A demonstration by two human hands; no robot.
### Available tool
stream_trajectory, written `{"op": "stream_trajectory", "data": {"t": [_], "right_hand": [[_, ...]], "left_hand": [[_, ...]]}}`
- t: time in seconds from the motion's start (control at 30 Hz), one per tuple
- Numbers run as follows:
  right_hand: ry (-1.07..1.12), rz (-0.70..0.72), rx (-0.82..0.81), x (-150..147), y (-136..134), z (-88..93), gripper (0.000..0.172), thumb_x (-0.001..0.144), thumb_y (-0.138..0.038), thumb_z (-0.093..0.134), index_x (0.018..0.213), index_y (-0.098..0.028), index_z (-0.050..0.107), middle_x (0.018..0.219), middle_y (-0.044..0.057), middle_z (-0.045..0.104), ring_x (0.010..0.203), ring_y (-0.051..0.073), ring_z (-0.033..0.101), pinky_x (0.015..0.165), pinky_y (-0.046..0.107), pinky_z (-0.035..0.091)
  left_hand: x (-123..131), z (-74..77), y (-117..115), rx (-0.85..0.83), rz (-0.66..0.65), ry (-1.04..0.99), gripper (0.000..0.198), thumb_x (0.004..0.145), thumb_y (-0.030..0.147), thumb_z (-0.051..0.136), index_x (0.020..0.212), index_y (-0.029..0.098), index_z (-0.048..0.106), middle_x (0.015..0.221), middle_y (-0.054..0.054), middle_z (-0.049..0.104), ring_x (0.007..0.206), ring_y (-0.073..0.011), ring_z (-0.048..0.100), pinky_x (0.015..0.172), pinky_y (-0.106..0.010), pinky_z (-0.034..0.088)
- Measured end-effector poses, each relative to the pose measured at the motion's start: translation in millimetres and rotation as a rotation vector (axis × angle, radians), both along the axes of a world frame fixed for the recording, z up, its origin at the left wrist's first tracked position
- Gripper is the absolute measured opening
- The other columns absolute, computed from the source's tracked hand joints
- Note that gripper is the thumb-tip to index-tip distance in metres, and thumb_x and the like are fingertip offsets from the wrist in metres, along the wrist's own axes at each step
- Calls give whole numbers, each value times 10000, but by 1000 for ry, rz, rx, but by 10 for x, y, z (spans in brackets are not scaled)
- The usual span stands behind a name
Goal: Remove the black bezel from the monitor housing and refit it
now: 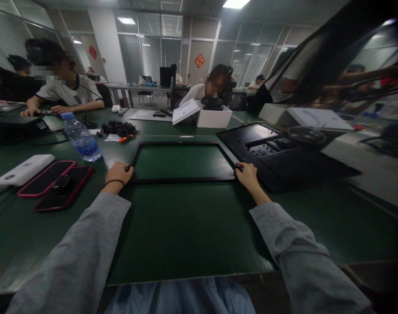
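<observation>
A thin black rectangular frame [182,179], like a screen bezel, lies on or just above the green table [186,226] in front of me. Through its open middle the green surface shows. My left hand [118,173] grips the left side of the frame, fingers curled around it, a dark band at the wrist. On the opposite side, my right hand [247,173] is closed on the frame's right edge. To the right of that hand lies a large black panel [303,163] with an opening that shows parts inside, possibly a monitor housing.
Left are a water bottle [83,138], a white power bank [25,169], and two red-edged phones [64,192]. Black cables [118,128] lie farther back. An open white box [214,117] stands beyond the frame. A clear round dish [306,135] sits above the panel. Other people sit around.
</observation>
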State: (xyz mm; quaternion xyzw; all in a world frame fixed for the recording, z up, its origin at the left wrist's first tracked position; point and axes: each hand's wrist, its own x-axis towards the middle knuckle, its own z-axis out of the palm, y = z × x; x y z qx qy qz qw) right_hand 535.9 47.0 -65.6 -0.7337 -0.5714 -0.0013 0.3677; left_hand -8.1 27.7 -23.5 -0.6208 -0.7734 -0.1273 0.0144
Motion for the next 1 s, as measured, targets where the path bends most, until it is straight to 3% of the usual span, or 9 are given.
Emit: {"op": "stream_trajectory", "data": {"t": [0.2, 0.43, 0.63, 0.73, 0.83, 0.93, 1.0], "right_hand": [[20, 53, 52, -33, -14, 62, 373, 750, -166, 555, 1085, -146, 717, 950, 124, 683, 978, 286, 618, 1038, 516, 452], [75, 37, 51, -44, -20, 77, 368, 735, -150, 561, 1075, -138, 699, 950, 119, 666, 900, 259, 615, 978, 467, 487], [145, -12, 89, -10, -14, 55, 303, 746, -171, 576, 1025, -161, 693, 934, 95, 646, 905, 245, 609, 951, 442, 500], [130, -24, 82, -11, -23, 65, 258, 755, -166, 563, 975, -161, 697, 936, 104, 639, 914, 251, 609, 960, 447, 493], [122, -31, 90, -3, -25, 68, 224, 750, -158, 550, 921, -176, 694, 933, 100, 638, 910, 248, 606, 961, 445, 490], [159, -41, 96, 14, -22, 64, 238, 738, -167, 559, 933, -182, 694, 935, 87, 652, 903, 239, 611, 950, 437, 497], [169, -34, 87, 14, -23, 64, 254, 738, -180, 568, 954, -178, 701, 934, 84, 662, 901, 235, 617, 944, 430, 501]], "left_hand": [[4, -10, 10, 26, -26, 0, 483, 948, 484, 473, 1224, 221, 770, 1295, -151, 672, 1137, -317, 668, 926, -407, 548], [-7, -43, 23, 25, -52, -3, 459, 960, 470, 451, 1151, 216, 783, 1264, -159, 668, 1109, -323, 666, 932, -433, 546], [68, -58, 48, 144, -128, -14, 522, 933, 378, 506, 1363, 130, 667, 1327, -200, 630, 1282, -340, 570, 1091, -467, 462], [206, -7, -23, 158, -240, -122, 571, 943, 490, 525, 1413, 182, 626, 1436, -170, 583, 1362, -352, 498, 1101, -527, 443], [340, 57, -129, 17, -416, -198, 619, 897, 644, 579, 1405, 293, 623, 1512, -103, 561, 1420, -353, 442, 1110, -599, 402], [384, 90, -187, -49, -517, -181, 614, 814, 698, 673, 1314, 342, 675, 1497, -75, 586, 1405, -352, 467, 1114, -628, 364], [364, 93, -181, -38, -535, -188, 536, 783, 691, 713, 1174, 326, 732, 1442, -65, 625, 1356, -336, 519, 1100, -586, 389]]}}
